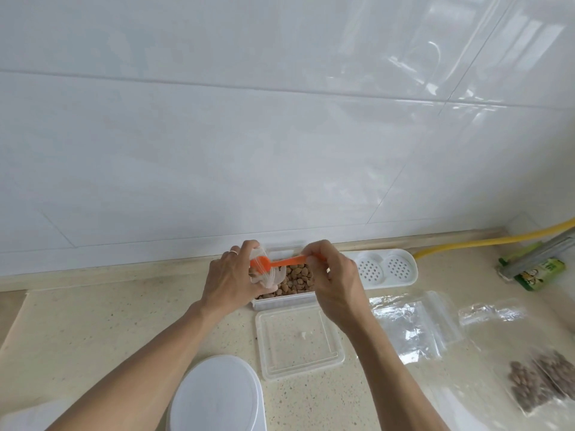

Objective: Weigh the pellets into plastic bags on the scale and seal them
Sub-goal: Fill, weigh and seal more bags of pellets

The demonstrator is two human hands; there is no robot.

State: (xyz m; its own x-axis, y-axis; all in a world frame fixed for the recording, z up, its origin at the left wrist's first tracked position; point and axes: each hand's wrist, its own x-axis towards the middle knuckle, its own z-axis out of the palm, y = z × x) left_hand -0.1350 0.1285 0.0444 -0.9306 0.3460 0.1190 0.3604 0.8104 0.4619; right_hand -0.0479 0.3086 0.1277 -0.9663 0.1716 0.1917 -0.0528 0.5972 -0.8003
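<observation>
Orange scoop (pixel 280 262) pinched by right hand (pixel 334 276), tipped into clear plastic bag (pixel 264 273) gripped by left hand (pixel 230 275), above pellet tub (pixel 297 279) at twelve o'clock on speckled surface (pixel 124 321).

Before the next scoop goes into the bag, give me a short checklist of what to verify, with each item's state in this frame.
1. Left hand holds the small clear plastic bag over the clear rectangular pellet container: ok.
2. Right hand pinches the handle of the orange plastic scoop: ok.
3. Scoop head is at the bag's mouth: ok; whether it is fully inside: cannot tell.
4. Brown pellets left in the container: ok.
5. Bag resting on a scale: not ok, it is held in the air.
6. Spare empty zip bag within reach on the speckled beige counter: ok.
</observation>
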